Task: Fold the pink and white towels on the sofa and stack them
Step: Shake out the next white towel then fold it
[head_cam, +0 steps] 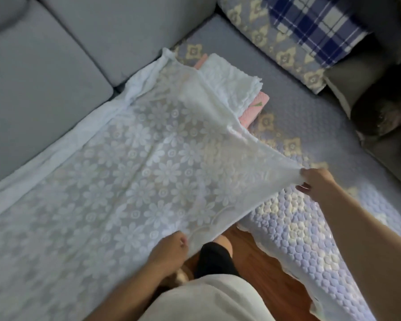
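White towel: the white towel (134, 163) is spread wide over the sofa seat (310, 117), thin, sheer white with a raised pattern of daisy-like flowers and small rings; its far edge is bunched against the grey back cushions (44, 66) at 10 o'clock.
Lifted corner: the towel's right corner is raised off the seat at 3 o'clock, pulled taut into a point.
Right hand: the right hand (315, 184) pinches that corner between thumb and fingers.
Left hand: the left hand (169, 249), at 6 o'clock, is curled around the towel's near edge.
Folded stack: at 12 o'clock, partly under the sheer cloth, a folded white towel (232, 82) with a nubby weave lies on a folded pink towel (252, 107).
Seat cover: a quilted lavender cover (299, 228) with pale motifs lies over the seat.
Pillow: a blue plaid pillow (310, 26) leans at 1 o'clock.
Floor: wooden floor (264, 262) shows at 5 o'clock.
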A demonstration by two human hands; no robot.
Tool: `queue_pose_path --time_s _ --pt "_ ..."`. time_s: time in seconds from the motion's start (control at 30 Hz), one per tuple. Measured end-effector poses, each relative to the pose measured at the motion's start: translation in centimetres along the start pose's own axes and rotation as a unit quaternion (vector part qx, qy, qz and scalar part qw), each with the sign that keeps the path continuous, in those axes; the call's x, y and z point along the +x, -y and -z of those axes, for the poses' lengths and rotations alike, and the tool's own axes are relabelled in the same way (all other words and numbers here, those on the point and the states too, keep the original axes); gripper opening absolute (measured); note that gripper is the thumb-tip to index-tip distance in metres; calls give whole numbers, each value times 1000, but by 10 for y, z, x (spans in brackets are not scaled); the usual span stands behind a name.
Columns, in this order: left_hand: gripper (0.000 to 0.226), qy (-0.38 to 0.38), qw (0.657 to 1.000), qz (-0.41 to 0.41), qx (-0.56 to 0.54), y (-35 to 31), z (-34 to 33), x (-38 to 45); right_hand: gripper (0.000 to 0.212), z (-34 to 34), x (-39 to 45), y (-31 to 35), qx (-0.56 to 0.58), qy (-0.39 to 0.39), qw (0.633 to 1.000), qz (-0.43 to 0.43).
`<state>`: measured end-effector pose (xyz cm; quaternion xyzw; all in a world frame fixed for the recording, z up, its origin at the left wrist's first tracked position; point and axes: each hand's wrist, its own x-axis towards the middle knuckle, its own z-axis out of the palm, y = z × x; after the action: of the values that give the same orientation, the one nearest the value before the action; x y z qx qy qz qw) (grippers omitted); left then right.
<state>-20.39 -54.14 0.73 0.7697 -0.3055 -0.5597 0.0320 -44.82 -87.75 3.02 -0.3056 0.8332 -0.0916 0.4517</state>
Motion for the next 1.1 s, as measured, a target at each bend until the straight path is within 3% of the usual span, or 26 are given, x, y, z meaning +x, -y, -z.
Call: queue_pose_path --time_s 0.17,0.3,0.43,0.5,0.63,0.73,0.87,0.97,1.1 --pt "20 -20 996 63 -63 24 -36 -57 18 11 -21 -13 -97 -9 988 121" --pt "18 -42 993 40 -101 -47 -86 -51 21 21 -39 -8 20 101 989 102" --pt "56 -198 976 7 -86 -159 -146 -11 16 33 -45 5 154 239 957 -54" --pt "68 -298 953 -14 -52 -205 -164 9 21 47 -49 9 168 286 940 -80" --pt "60 -445 895 17 -8 -242 -141 34 18 67 -68 18 172 346 916 -107" --pt "38 -445 892 72 37 -230 -121 32 10 76 -62 26 164 348 913 -136" --pt "13 -443 891 26 99 -200 -132 24 9 83 -49 32 133 347 916 -151" --pt "23 -433 893 -37 114 -187 -154 13 6 82 -37 31 96 327 929 -146" --pt "22 -370 928 -33 -3 -173 -187 5 4 78 -25 25 44 297 947 -114"
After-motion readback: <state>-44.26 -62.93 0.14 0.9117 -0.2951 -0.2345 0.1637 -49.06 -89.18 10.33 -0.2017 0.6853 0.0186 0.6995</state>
